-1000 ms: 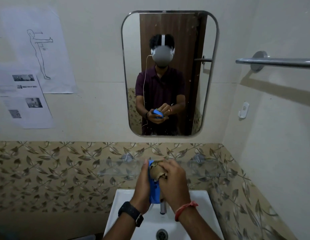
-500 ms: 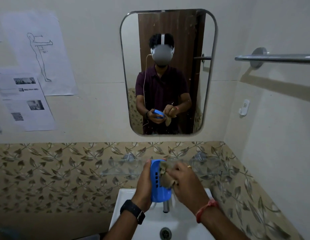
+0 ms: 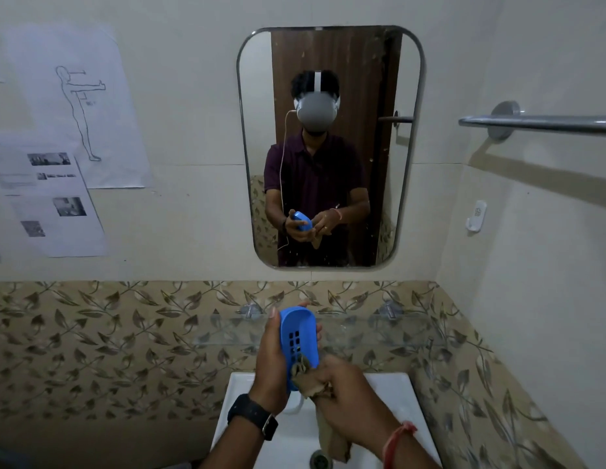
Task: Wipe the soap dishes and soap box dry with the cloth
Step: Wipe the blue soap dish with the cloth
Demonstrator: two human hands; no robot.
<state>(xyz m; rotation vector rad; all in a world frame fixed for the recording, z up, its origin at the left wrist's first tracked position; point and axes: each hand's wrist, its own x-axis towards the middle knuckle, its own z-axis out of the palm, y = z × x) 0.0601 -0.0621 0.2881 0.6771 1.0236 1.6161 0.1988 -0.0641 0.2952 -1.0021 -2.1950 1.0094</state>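
Dish: your left hand (image 3: 269, 367) grips the blue soap dish (image 3: 300, 333) on edge, above the sink (image 3: 396, 390).
Cloth: your right hand (image 3: 349, 397) pinches the cloth (image 3: 306, 384) against its lower end.
Risk: wet plastic, one-handed hold; push hard and it could slip into the basin.
Room: glass shelf (image 3: 369, 330) just behind; open space toward you.

The soap dish (image 3: 300, 336) is bright blue with rows of small slots; the cloth (image 3: 310, 384) against it is dull tan-brown. The sink (image 3: 242, 390) is white. A beige tile band (image 3: 108, 336) carries a brown leaf-and-vine pattern beneath plain cream wall (image 3: 193, 214). The wristwatch (image 3: 252, 413) is black, the wrist thread (image 3: 398, 438) orange-red, the mirrored shirt (image 3: 315, 177) dark purple.
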